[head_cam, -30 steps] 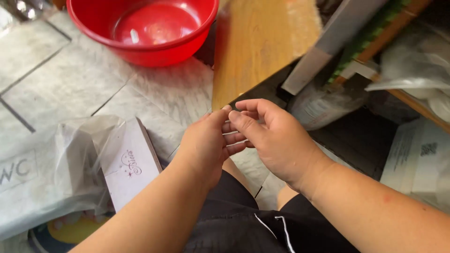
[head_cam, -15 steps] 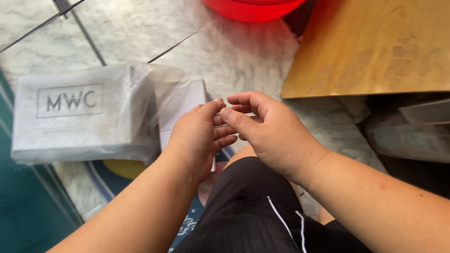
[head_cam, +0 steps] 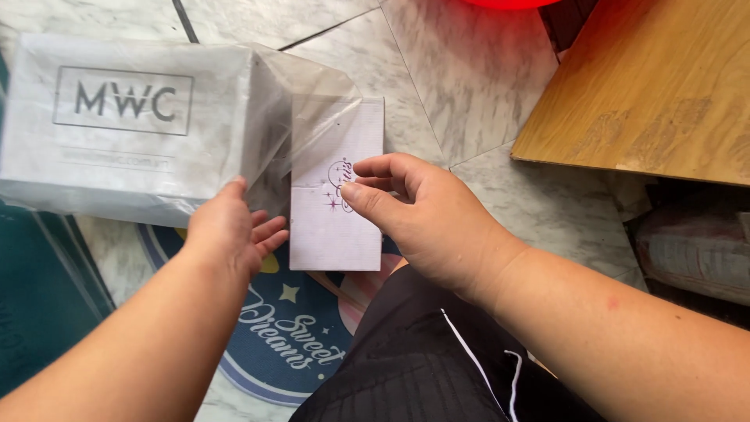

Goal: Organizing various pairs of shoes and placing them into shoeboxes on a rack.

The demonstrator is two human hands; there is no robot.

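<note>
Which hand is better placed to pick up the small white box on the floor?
Probably the right hand: its fingertips already touch the small white box at its right edge, thumb and fingers curled as a grip. The left hand is beside the plastic-wrapped grey box, apart from the small one.

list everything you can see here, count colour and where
big box: 1, white-grey, wrapped in clear plastic, upper left on the floor
small box: 1, white with a small dark emblem, centre, beside the big box, partly under the plastic flap
plastic wrap: 1, clear, loose flap over the small box's top
floor: marble-look tiles, white-grey
mat: 1, blue with stars and lettering, bottom centre
wooden board: 1, tan, upper right
red bowl: 1, only its edge shows at the top
bundle: 1, greyish, wrapped, right edge
shorts: black with white stripe, bottom
left hand: at the plastic by the big box
right hand: fingers on the small box
</note>
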